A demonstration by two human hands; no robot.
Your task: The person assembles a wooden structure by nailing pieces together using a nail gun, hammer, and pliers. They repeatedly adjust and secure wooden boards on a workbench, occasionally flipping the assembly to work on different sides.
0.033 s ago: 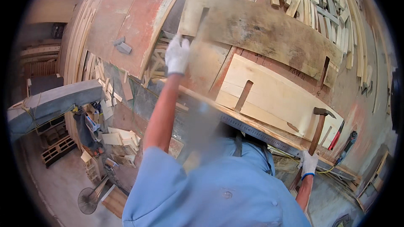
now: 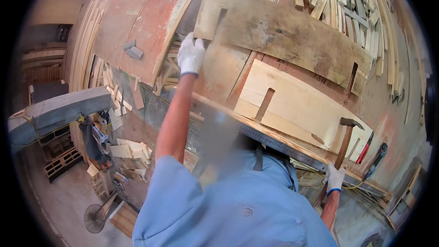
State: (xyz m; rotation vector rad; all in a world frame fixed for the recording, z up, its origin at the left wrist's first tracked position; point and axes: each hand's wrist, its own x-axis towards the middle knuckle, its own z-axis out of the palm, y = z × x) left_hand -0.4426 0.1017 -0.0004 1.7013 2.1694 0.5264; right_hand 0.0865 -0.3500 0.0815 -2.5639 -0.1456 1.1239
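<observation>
My left hand (image 2: 190, 57), in a white glove, is stretched out at the left end of a long, dark-stained wooden board (image 2: 283, 32). Its thumb stands apart from the fingers, nothing shows in it, and the fingertips are at the board's near corner; whether they touch is unclear. A slot is cut near each end of that board. Closer to me lies a pale slotted board (image 2: 297, 105). At the bench's front edge on the right, my gloved right hand (image 2: 335, 178) is closed round the handle of a hammer (image 2: 345, 144), whose head rests over the pale board's right end.
A metal ruler (image 2: 283, 147) runs along the bench's front edge. Right of the hammer lie a red-handled tool (image 2: 364, 150) and a dark corded tool (image 2: 378, 158). Wood strips (image 2: 340, 9) pile up at the far right. A standing fan (image 2: 95, 218) is at the lower left.
My left hand has shifted slightly, up toward the stained board's corner. The right hand and hammer stay where they were.
</observation>
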